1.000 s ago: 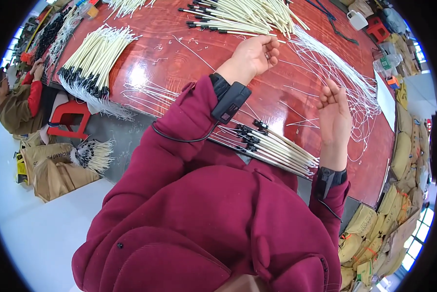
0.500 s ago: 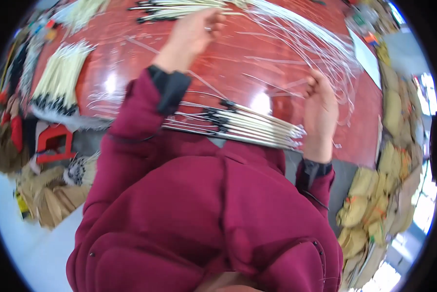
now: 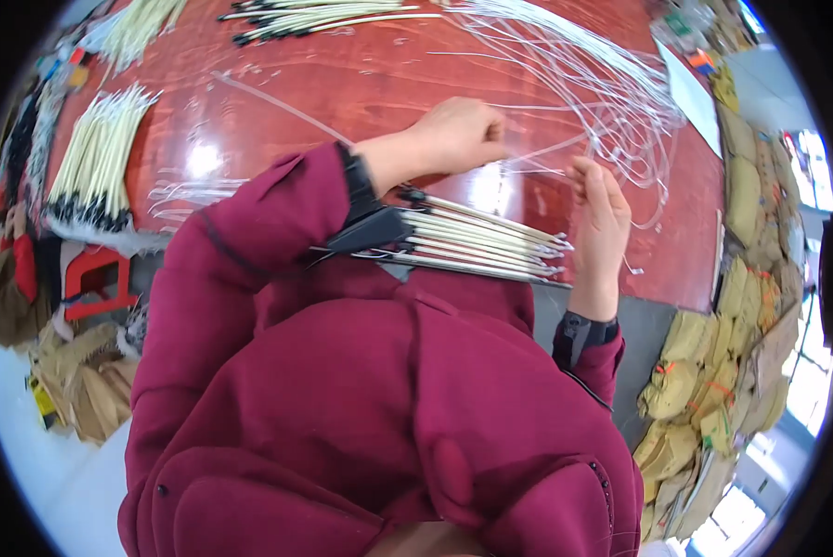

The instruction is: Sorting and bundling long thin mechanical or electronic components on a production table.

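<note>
Above the red table, my left hand (image 3: 458, 136) has its fingers curled together near the middle; what they hold, if anything, is too small to make out. To its right, my right hand (image 3: 604, 209) pinches a thin white strand (image 3: 539, 171) that runs toward my left hand. A row of cream sticks (image 3: 490, 239) with black ends lies along the near table edge, below both hands. The black ends point left and are partly hidden by my left cuff. Behind my right hand lies a loose tangle of thin white cords (image 3: 611, 107).
More cream sticks (image 3: 328, 17) lie at the far side of the red table (image 3: 277, 139). A standing bundle of cream sticks (image 3: 105, 153) is at the left. Below it sits a red stool (image 3: 98, 278). Tan sacks (image 3: 676, 362) are stacked along the right.
My left hand has come back from the far sticks toward the near middle, closer to my right hand. My right hand has moved slightly down, and a strand now shows at its fingertips.
</note>
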Motion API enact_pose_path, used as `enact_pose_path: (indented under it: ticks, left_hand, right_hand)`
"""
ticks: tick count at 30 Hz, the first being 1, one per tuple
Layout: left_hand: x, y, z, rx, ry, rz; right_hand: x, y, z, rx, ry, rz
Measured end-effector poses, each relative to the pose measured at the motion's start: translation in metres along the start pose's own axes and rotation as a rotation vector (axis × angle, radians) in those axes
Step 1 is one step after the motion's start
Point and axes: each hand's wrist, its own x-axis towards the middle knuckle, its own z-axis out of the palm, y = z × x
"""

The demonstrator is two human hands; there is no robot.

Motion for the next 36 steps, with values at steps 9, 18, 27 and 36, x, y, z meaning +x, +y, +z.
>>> enact_pose_path:
  ticks: [9,18,27,36]
  left_hand:
    - [0.066,-0.056,-0.076,-0.831,0.323,-0.455]
    - [0.055,-0.047,-0.099,-1.221,0.547,-0.387]
    - [0.046,-0.034,-0.103,-1.489,0.526,-0.37]
    - [0.052,-0.029,-0.096,-1.593,0.355,-0.314]
  right_hand:
    - [0.005,0.009,0.006,-0.131,-0.027,-0.001]
    - [0.004,0.015,0.005,-0.159,0.014,-0.019]
    - [0.002,0.018,0.016,-0.128,-0.007,-0.076]
    - [-0.001,0.016,0.018,-0.158,0.017,-0.079]
